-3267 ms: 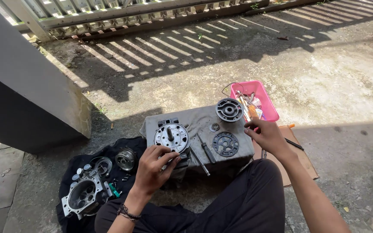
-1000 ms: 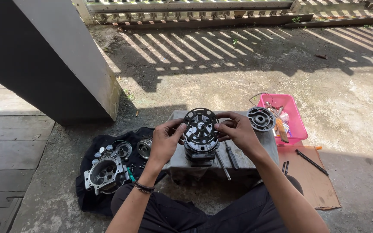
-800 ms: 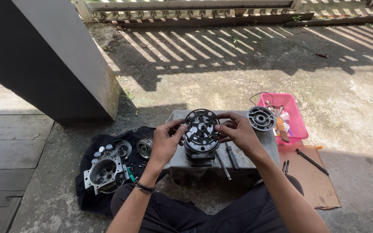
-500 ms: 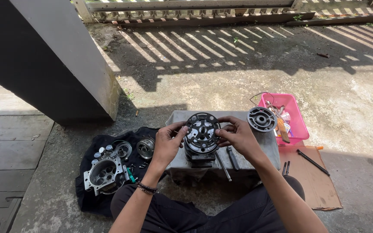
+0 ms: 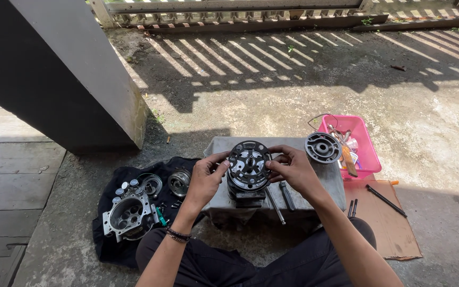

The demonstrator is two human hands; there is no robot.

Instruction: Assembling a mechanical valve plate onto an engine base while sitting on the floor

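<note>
concrete floor in sun and shade, grey block table in front of the seated person. black cloth at left with a metal housing and round parts. pink tray at right — beside a grey round hub. left hand and right hand both grip a dark round plate by its rim, tilted up over the table middle.

Disc plate: round, dark metal, with cut-out openings and a paler hub.
Pose: tilted up, face toward the camera.
Place: atop a dark cylindrical body, which stood on the grey block.
</note>
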